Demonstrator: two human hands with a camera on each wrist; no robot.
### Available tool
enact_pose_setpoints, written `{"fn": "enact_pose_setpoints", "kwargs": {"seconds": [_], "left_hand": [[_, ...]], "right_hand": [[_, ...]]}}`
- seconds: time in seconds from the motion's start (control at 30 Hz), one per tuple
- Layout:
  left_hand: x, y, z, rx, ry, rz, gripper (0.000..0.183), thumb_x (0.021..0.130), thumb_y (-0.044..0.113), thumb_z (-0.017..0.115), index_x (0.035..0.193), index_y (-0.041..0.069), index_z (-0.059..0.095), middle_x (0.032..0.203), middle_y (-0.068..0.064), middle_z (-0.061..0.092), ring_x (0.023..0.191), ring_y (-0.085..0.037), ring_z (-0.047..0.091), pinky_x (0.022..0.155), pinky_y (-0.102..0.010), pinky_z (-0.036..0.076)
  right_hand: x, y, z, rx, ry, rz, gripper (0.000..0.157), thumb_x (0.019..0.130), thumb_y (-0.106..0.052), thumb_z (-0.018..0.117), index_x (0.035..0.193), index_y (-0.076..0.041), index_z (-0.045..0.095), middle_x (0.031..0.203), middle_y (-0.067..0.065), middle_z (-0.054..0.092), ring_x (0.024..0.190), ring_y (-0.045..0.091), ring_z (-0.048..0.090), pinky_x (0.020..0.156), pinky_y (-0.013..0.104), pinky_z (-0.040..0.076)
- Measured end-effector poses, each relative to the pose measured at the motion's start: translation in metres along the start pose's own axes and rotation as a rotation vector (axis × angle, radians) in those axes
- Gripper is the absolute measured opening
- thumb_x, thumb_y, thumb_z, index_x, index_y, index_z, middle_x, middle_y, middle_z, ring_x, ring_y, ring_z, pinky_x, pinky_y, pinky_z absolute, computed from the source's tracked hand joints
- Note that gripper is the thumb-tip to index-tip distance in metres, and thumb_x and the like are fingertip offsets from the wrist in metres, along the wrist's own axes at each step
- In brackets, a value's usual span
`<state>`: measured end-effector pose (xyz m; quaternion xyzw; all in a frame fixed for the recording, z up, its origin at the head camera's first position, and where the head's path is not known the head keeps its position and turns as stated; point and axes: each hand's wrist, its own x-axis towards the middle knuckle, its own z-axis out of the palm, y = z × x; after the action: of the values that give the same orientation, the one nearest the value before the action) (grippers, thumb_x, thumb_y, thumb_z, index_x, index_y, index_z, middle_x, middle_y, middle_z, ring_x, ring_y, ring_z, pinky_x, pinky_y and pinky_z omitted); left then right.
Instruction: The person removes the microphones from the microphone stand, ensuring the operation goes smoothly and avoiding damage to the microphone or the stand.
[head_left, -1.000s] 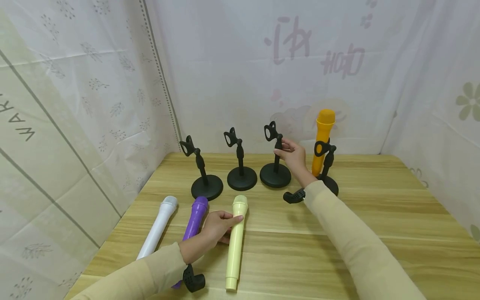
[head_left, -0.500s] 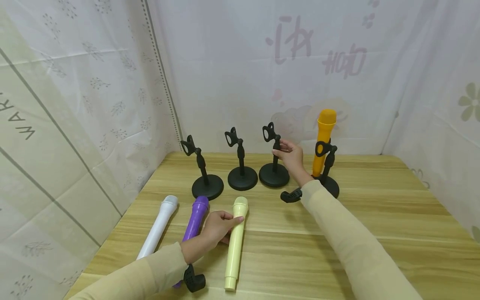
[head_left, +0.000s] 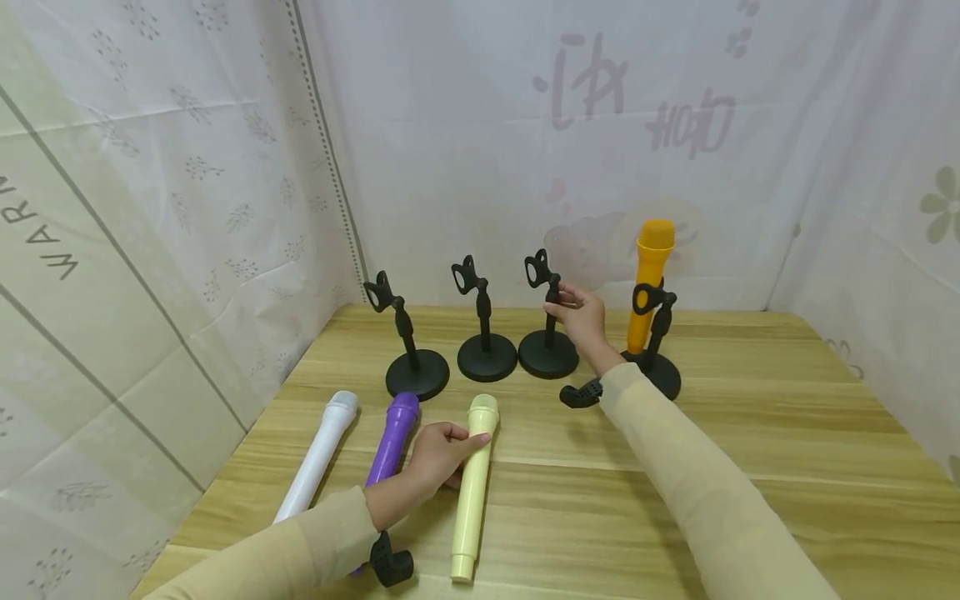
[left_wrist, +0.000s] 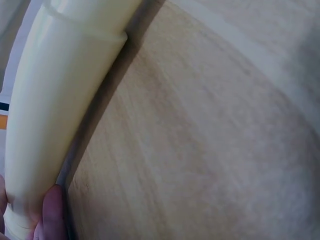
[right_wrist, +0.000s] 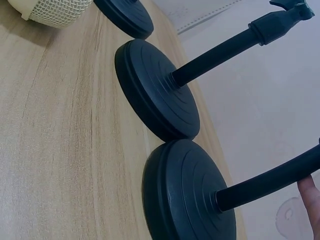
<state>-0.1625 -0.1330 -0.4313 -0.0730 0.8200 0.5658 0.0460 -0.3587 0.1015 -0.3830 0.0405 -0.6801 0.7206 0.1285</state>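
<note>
My left hand (head_left: 438,457) grips a pale yellow microphone (head_left: 470,500) near its head, thumb across the top. In the left wrist view the microphone's body (left_wrist: 60,100) runs up close over the wood, with fingertips (left_wrist: 52,215) at its lower end. At the back, my right hand (head_left: 585,319) pinches the pole of a black microphone stand (head_left: 550,354), below its clip. In the right wrist view that stand's round base (right_wrist: 190,195) is right at the edge of the neighbouring stand's base (right_wrist: 155,90). The stand's clip holds nothing.
Two more black stands (head_left: 417,375) (head_left: 487,358) are left of the held one. An orange microphone (head_left: 649,279) stands upright by another stand (head_left: 660,375) at the right. A purple microphone (head_left: 390,442) and a white microphone (head_left: 315,458) lie on the wooden table (head_left: 765,433) at the left.
The held stand has shifted slightly left, toward the neighbouring stand, with my right hand on its pole. My left hand and the pale yellow microphone stay nearly in place.
</note>
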Motion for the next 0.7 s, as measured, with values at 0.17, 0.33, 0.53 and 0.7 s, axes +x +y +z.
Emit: {"fn": "enact_pose_setpoints", "kwargs": {"seconds": [0.17, 0.33, 0.53, 0.7], "left_hand": [[0.0001, -0.0005, 0.0006, 0.0, -0.002, 0.001, 0.044, 0.083, 0.034, 0.079, 0.098, -0.004, 0.062, 0.073, -0.009, 0.058, 0.056, -0.014, 0.059, 0.045, -0.035, 0.054], [0.0001, -0.0002, 0.0009, -0.005, 0.0, 0.002, 0.043, 0.083, 0.033, 0.079, 0.098, -0.004, 0.062, 0.073, -0.009, 0.057, 0.056, -0.013, 0.059, 0.045, -0.035, 0.055], [0.0003, 0.0007, 0.0005, 0.003, 0.011, 0.006, 0.044, 0.082, 0.034, 0.08, 0.098, -0.003, 0.062, 0.074, -0.009, 0.058, 0.057, -0.013, 0.059, 0.045, -0.035, 0.055], [0.0007, 0.0002, -0.0002, -0.002, 0.006, -0.002, 0.045, 0.081, 0.034, 0.08, 0.099, -0.002, 0.061, 0.076, -0.009, 0.059, 0.058, -0.014, 0.06, 0.046, -0.035, 0.055]], "right_hand": [[0.0007, 0.0028, 0.0015, -0.009, 0.005, -0.004, 0.042, 0.084, 0.004, 0.073, 0.125, -0.002, 0.064, 0.105, 0.014, 0.063, 0.091, 0.019, 0.063, 0.08, 0.032, 0.056], [0.0007, 0.0023, 0.0021, -0.033, 0.005, -0.001, 0.044, 0.084, 0.001, 0.074, 0.126, -0.004, 0.064, 0.107, 0.015, 0.063, 0.092, 0.019, 0.063, 0.081, 0.033, 0.055], [-0.0005, 0.0001, 0.002, -0.039, -0.007, 0.0, 0.042, 0.084, 0.0, 0.075, 0.125, -0.004, 0.064, 0.105, 0.014, 0.063, 0.091, 0.019, 0.064, 0.081, 0.032, 0.055], [-0.0006, 0.001, 0.0013, -0.037, -0.023, 0.005, 0.043, 0.085, -0.002, 0.075, 0.126, -0.004, 0.063, 0.106, 0.013, 0.063, 0.092, 0.019, 0.064, 0.082, 0.032, 0.055]]}}
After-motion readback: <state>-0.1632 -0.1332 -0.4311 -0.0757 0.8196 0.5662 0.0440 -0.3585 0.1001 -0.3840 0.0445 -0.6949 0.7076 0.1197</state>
